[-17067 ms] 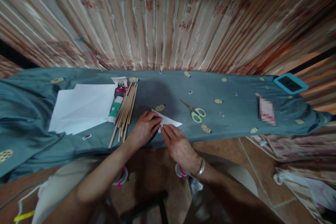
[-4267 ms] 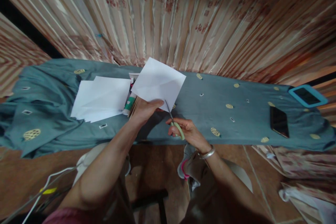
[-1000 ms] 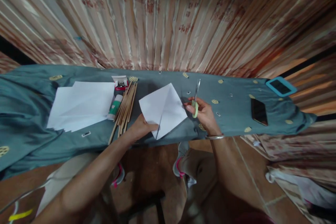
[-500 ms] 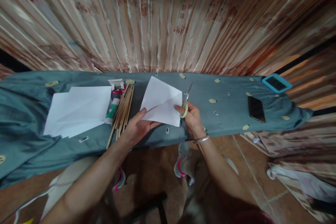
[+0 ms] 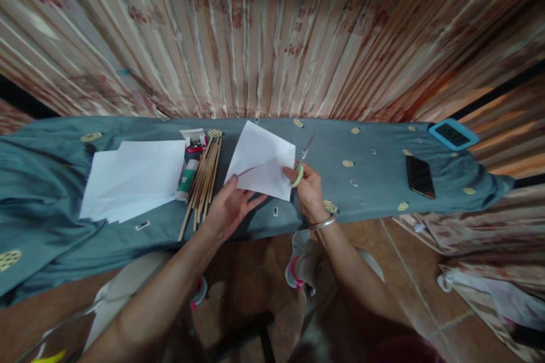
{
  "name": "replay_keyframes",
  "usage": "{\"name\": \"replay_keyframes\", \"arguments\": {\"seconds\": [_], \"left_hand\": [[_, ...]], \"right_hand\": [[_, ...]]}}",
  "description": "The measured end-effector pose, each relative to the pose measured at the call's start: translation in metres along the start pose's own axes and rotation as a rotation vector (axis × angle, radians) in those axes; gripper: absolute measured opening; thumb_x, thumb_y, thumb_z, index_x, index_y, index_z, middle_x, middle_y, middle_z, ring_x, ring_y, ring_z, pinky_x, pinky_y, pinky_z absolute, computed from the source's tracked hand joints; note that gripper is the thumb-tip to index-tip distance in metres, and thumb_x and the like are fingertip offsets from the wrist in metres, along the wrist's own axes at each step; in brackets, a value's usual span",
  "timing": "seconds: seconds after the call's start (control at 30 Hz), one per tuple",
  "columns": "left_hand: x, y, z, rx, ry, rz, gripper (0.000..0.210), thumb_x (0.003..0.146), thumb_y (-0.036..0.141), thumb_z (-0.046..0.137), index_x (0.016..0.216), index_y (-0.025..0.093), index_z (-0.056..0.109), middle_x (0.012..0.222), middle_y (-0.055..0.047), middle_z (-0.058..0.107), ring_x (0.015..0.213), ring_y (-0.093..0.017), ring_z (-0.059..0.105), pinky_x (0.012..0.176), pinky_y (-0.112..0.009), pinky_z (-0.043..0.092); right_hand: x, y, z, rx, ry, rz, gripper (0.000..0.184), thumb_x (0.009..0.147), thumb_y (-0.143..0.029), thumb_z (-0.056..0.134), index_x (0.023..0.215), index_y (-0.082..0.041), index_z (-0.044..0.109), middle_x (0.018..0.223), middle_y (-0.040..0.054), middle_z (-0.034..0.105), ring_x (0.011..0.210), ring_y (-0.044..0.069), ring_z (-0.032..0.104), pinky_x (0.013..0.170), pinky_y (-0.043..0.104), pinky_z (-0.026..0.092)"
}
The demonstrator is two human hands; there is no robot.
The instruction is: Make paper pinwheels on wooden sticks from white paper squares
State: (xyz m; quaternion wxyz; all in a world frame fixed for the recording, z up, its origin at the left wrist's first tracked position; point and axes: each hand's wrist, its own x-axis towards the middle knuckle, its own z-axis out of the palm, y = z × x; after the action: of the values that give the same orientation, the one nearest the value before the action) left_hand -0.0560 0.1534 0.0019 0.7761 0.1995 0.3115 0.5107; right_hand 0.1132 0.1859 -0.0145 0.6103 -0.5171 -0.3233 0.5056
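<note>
A white sheet of paper (image 5: pixel 261 153), creased or slit along a line from its lower left, is held up over the cloth-covered table. At its lower left edge my left hand (image 5: pixel 232 204) grips it, thumb on top and fingers underneath. My right hand (image 5: pixel 310 186) is closed round the pale green handles of a pair of scissors (image 5: pixel 297 176), whose blades point away from me, to the right of the sheet. The right thumb also presses on the paper's right edge.
To the left lie a stack of white paper (image 5: pixel 136 176), a green and white glue stick (image 5: pixel 186 180), several thin wooden sticks (image 5: pixel 206 178) and a small red and white box (image 5: pixel 196 140). A phone (image 5: pixel 420 177) and a blue-framed device (image 5: pixel 453 134) rest at the right. A patterned curtain (image 5: pixel 272 34) hangs behind.
The left fingers have spread a little more beneath the paper, and the sheet's lower left has shifted slightly. The view has moved a little, so the table things appear further right.
</note>
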Motion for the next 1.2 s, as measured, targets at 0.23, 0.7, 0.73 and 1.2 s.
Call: {"name": "replay_keyframes", "arguments": {"seconds": [0.23,0.7,0.73,1.2], "left_hand": [[0.012,-0.007,-0.001,0.024,0.174,0.033,0.04,0.08,0.031,0.067,0.117,0.02,0.058,0.125,-0.009,0.065,0.117,-0.027,0.059,0.094,-0.043,0.054],[0.026,0.043,-0.017,-0.085,0.377,0.268,0.017,0.093,0.025,0.05,0.099,0.014,0.062,0.092,-0.006,0.071,0.077,-0.016,0.067,0.081,-0.035,0.058],[0.026,0.042,-0.017,-0.082,0.375,0.262,0.017,0.092,0.025,0.05,0.099,0.015,0.062,0.092,-0.006,0.071,0.078,-0.017,0.067,0.082,-0.036,0.058],[0.022,0.032,-0.006,-0.035,0.378,0.176,0.017,0.094,0.024,0.046,0.097,0.015,0.061,0.086,-0.005,0.069,0.073,-0.015,0.064,0.08,-0.038,0.059]], "right_hand": [[-0.012,0.004,0.011,-0.165,-0.203,0.04,0.044,0.053,-0.051,0.081,0.078,-0.02,0.064,0.061,-0.0035,0.062,0.058,0.013,0.054,0.055,0.026,0.043],[-0.039,-0.019,-0.017,-0.439,-0.922,0.308,0.051,0.078,-0.059,0.063,0.096,-0.011,0.061,0.075,0.0052,0.064,0.061,0.012,0.05,0.057,0.027,0.041],[-0.039,-0.019,-0.017,-0.436,-0.921,0.312,0.051,0.078,-0.058,0.063,0.097,-0.011,0.061,0.076,0.0052,0.064,0.062,0.012,0.05,0.057,0.027,0.041],[-0.034,-0.011,-0.015,-0.454,-0.925,0.305,0.047,0.079,-0.057,0.063,0.094,-0.012,0.059,0.075,0.0044,0.062,0.06,0.01,0.049,0.054,0.025,0.041]]}}
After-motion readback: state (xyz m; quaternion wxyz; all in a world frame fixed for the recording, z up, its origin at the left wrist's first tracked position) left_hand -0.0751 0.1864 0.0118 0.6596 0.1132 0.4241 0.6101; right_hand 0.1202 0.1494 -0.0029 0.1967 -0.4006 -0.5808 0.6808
